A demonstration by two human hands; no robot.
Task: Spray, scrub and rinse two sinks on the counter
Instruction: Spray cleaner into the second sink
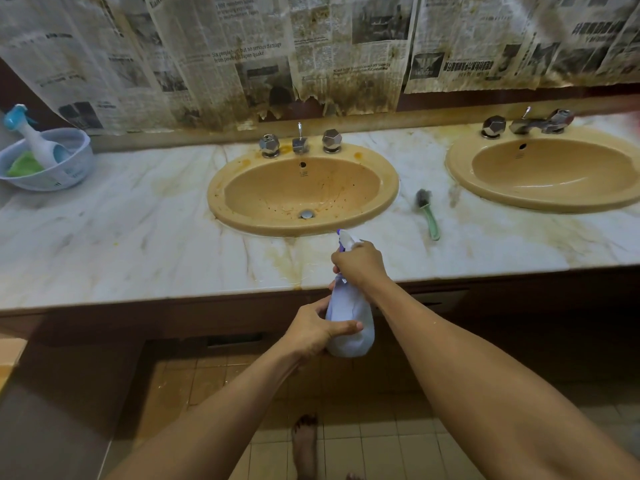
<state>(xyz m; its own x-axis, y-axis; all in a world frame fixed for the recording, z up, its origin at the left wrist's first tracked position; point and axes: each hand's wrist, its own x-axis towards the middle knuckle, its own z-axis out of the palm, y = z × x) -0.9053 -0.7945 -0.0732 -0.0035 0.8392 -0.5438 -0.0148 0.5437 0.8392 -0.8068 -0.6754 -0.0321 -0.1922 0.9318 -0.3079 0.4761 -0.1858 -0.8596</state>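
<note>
Stained newspaper covers the wall; a plastic basin holds a bottle and green cloth.

Tan sinks, rust-flecked; table white marble, veined grey, stained orange. Pale lilac bottle, green-handled brush, bluish bowl holding what may be green cloth.

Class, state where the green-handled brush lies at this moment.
In the head view, the green-handled brush lies on the marble counter, right of centre, between the left sink and the right sink, nearer the left one.
</note>
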